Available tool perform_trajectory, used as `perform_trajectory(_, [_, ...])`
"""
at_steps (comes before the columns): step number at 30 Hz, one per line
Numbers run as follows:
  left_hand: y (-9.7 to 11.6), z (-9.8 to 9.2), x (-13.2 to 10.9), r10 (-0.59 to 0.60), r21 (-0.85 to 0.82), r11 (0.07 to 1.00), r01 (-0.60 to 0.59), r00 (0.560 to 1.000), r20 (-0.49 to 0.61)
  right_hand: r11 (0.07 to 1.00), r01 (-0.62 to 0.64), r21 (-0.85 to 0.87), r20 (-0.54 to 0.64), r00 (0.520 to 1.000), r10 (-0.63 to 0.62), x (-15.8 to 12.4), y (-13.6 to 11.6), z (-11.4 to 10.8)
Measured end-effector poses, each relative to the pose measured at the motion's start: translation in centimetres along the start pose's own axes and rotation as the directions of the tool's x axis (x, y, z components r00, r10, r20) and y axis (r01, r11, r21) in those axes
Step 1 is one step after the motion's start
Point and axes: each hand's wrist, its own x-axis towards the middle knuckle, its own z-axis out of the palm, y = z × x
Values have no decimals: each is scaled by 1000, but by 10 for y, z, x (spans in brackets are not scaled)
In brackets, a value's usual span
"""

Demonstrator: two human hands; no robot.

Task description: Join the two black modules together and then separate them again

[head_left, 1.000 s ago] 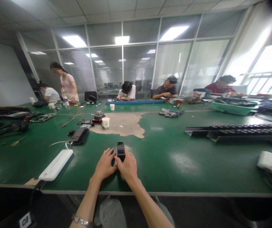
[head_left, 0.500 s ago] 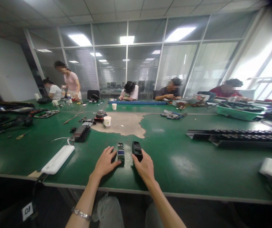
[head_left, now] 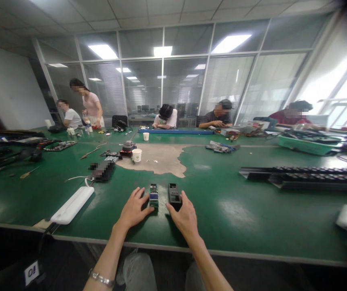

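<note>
Near the circuit board (head_left: pixel 153 197), the right hand (head_left: pixel 187 216) perhaps touches a casing (head_left: pixel 174 192).

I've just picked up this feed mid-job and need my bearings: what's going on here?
A person seated at a green table has both bare hands at two small parts, set side by side and apart. The left hand is spread beside a small circuit board, thumb at its near end. The right hand is around the near end of a black casing with cut-outs; how firmly it grips is hard to tell. Other people sit or stand beyond.
</note>
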Motion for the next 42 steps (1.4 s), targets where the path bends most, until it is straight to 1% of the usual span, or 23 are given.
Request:
perform_trajectory(7, [-1,1,1,-12,-21,1000,12,1000,6,1000,2,6,9,1000,-2,-3,-1,-2])
perform_trajectory(12, [-2,1,1,-13,-19,1000,13,1000,5,999,12,53,50,999,-14,-1,-9,-10])
perform_trajectory(15, [-3,2,0,-11,-22,1000,11,1000,-2,992,-3,130,57,998,-4,3,-22,-18])
perform_trajectory(18, [-4,3,0,-13,-26,1000,13,1000,-12,977,-15,211,45,999,6,8,-43,-24])
perform_trajectory(21, [-5,4,-1,-20,-24,1000,19,999,-25,967,31,252,40,998,-42,12,-68,-24])
perform_trajectory(23, [-5,5,-1,-21,-23,1000,20,999,-39,970,38,239,68,996,-56,14,-81,-21])
perform_trajectory(25, [-4,5,-2,-20,-27,999,19,999,-50,978,18,208,101,994,-40,14,-91,-17])
perform_trajectory(29, [-4,4,-2,-6,-44,999,4,999,-54,989,-22,143,133,991,3,15,-101,-10])
perform_trajectory(35, [-10,10,-1,3,-74,997,-10,996,-92,998,-15,61,124,992,7,15,-106,-3])
perform_trajectory(42, [-13,13,0,6,-77,997,-13,995,-103,999,-22,33,157,988,17,5,-101,5])
